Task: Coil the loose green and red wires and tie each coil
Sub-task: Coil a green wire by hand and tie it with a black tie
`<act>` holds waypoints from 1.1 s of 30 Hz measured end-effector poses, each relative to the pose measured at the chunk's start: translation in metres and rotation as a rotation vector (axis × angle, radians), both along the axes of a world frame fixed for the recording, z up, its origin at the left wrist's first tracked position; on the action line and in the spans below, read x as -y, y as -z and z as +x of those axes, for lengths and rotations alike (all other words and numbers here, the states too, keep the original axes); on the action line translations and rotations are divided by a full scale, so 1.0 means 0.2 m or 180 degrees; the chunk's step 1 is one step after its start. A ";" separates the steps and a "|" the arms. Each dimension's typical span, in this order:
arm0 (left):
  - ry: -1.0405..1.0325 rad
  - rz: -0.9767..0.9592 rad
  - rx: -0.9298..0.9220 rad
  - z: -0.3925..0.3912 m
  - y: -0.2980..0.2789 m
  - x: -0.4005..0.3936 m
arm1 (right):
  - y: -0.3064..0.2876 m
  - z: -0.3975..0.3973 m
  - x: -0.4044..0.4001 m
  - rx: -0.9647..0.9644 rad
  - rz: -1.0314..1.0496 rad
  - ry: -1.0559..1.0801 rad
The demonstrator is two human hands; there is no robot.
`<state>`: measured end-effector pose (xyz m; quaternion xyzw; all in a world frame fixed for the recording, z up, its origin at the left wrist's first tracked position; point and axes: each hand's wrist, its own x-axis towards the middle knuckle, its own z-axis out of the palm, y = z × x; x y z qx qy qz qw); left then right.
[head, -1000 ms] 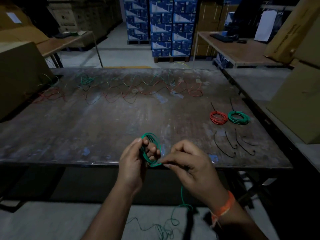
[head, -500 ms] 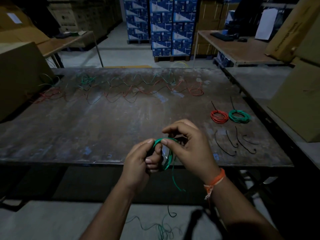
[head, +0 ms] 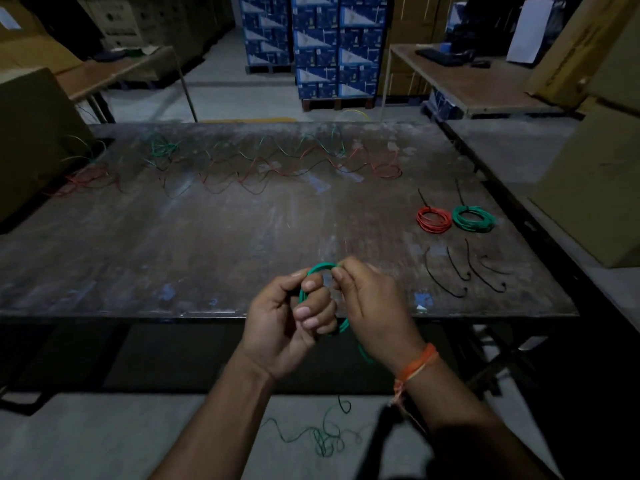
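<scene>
I see the green coil [head: 313,277] held over the near edge of the table [head: 207,244], gripped in both hands. The left hand [head: 280,323] has its fingers curled shut around the left side of the loops, fingertips facing me. The right hand [head: 375,313] pinches the top of the coil between thumb and forefinger, the other fingers folded down beside the loops; an orange thread band [head: 415,367] sits on that wrist. From under the right hand a green strand drops below the table edge to the loose green tail [head: 325,438] lying in a tangle on the floor. Off to the right on the table lie two finished coils — a red coil [head: 434,220] and a second green one [head: 473,218], just beside each other, each with a dark tie sticking up toward the far side. Nearer than those, four black ties [head: 464,271] lie spread out, apart from one another. Along the far edge of the table stretch the loose wires [head: 277,164], red and green strands wavy and crossing. Stacked blue boxes [head: 318,46] stand beyond the table, and brown cartons [head: 588,185] crowd the right side.
</scene>
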<state>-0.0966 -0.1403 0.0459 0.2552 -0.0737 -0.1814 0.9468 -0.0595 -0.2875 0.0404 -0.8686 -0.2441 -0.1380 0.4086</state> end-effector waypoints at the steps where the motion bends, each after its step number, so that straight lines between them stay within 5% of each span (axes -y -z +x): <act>1: -0.0001 0.0020 -0.0032 0.00 0.00 0.00 | -0.01 0.00 0.00 0.0070 -0.0120 0.0046; 10: -0.0427 0.0223 -0.0596 0.02 -0.01 0.02 | -0.02 0.03 0.01 0.0079 -0.0958 -0.0067; 16: -0.0739 0.0380 -0.0657 -0.01 -0.01 0.07 | 0.03 0.00 0.01 -0.0350 -0.0696 -0.0140; 26: -0.0727 0.1554 -0.0071 -0.03 -0.02 0.13 | 0.03 -0.02 0.11 -0.0423 -0.0620 0.0123; 33: -0.0710 0.1726 0.0267 -0.01 -0.02 0.18 | 0.03 -0.02 0.17 -0.0470 0.0150 0.0048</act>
